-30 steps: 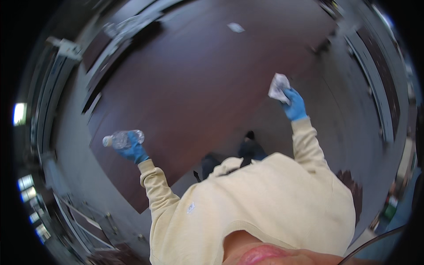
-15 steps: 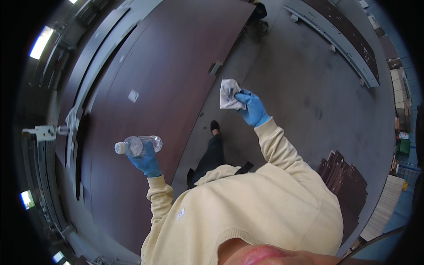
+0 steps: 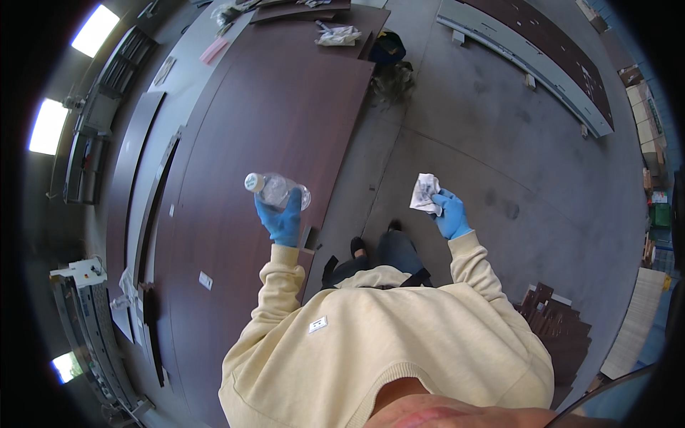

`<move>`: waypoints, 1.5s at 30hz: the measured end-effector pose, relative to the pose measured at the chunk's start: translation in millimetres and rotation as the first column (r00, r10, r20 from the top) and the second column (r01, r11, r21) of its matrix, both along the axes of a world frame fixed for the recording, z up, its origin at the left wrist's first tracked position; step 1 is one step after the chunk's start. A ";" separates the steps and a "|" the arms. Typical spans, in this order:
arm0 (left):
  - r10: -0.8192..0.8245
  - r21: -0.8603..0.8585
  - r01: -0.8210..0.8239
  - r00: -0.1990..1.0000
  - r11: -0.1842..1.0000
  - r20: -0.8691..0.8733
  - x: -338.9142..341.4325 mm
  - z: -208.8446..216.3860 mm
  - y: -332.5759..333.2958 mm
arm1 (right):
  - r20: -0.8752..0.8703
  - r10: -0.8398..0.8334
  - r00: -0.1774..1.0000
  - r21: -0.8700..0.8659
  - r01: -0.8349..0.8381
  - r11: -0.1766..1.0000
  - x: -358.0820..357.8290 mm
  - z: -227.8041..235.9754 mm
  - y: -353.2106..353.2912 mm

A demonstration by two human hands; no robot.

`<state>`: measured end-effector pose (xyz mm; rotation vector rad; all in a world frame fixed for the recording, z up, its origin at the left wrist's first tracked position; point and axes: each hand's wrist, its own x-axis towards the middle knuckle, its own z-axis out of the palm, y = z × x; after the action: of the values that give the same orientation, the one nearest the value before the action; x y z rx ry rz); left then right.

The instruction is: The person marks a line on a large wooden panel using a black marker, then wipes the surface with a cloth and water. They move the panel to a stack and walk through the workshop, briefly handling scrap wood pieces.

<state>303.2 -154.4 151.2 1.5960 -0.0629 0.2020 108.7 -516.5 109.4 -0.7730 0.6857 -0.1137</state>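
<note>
Bottle (image 3: 277,190) in the left hand (image 3: 280,222), cloth (image 3: 425,192) in the right hand (image 3: 451,215)

Half a second earlier the cloth had shown nearer the edge of the brown worktop (image 3: 250,157); now the right hand had it well clear of that edge, over the grey floor (image 3: 471,150). Its blue-gloved fingers were pinched together on the cloth, which was white with dark smudges. The left hand, gloved in blue too, now showed closer to the worktop's right edge. Its fingers were clamped around the clear bottle, tilted above the worktop with the white cap toward the left. Both dark shoes (image 3: 357,246) showed, where only one had before. The worktop's far end had come fully into view.

Counted from near to far, there were one cream sweater (image 3: 399,321), two gloved hands, one bottle, one cloth and two shoes. One pile of brown boards (image 3: 560,332) lay on the floor to the right. At least two white slips (image 3: 205,280) were on the worktop, with one crumpled white bundle (image 3: 339,36) at its far end. Beyond the open floor, one long panel (image 3: 546,44) rested on three visible blocks (image 3: 529,81). Three bright windows (image 3: 96,31) showed at the left.
</note>
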 end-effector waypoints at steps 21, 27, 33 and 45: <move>0.123 -0.039 -0.120 0.985 0.992 0.122 416.0 -12.0 -295.2 | 0.091 0.233 0.968 -0.448 -0.170 0.878 546.2 6.6 -273.3; 0.136 -0.139 -0.123 0.987 0.983 0.091 496.8 -22.2 -331.6 | 0.080 0.203 0.976 -0.245 -0.178 0.953 659.3 -19.6 -301.1; 0.201 -0.146 -0.191 0.978 0.971 0.056 553.8 -52.3 -337.6 | 0.171 0.352 0.920 -0.116 -0.336 0.935 762.0 -50.1 -319.3; 0.495 0.111 -0.535 0.829 0.838 0.261 566.9 -74.2 -349.6 | -0.401 0.521 0.753 -0.910 -0.392 -0.134 770.1 -43.0 -358.1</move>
<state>870.1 -504.0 77.0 1.7386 0.1906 0.8237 878.7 -874.6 66.4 -2.4088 0.0218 0.0768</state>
